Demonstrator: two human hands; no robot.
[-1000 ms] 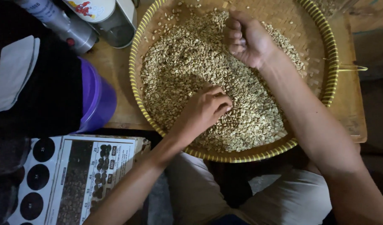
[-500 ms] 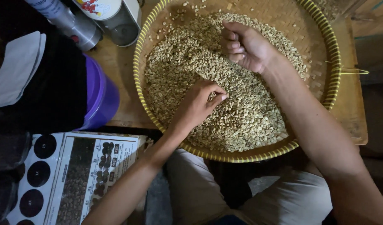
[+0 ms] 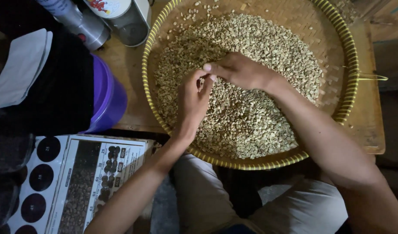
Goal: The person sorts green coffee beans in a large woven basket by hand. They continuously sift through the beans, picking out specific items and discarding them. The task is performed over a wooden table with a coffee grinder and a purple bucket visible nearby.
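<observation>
Both hands meet mid-tray: left hand (image 3: 191,102) pinching beans (image 3: 246,117), right hand (image 3: 238,70) curled over them, grip unclear to me. Beans fill the woven tray (image 3: 349,86), purple tub (image 3: 107,97) at 9 o'clock. They look light, hard, loose; I'd pinch singly.

A rough woven basket tray (image 3: 350,86) with matt pale beans (image 3: 251,117) is seen at centre; a glossy purple plastic tub (image 3: 108,95) and brushed metal cans (image 3: 82,26) at upper left; printed paper (image 3: 86,182) at lower left.

Dim, warm light falls from above onto the tray (image 3: 346,86) and beans (image 3: 251,108), which look sharp. The left side and lower corners sink into deep shadow. Edges bend slightly; no glare.
</observation>
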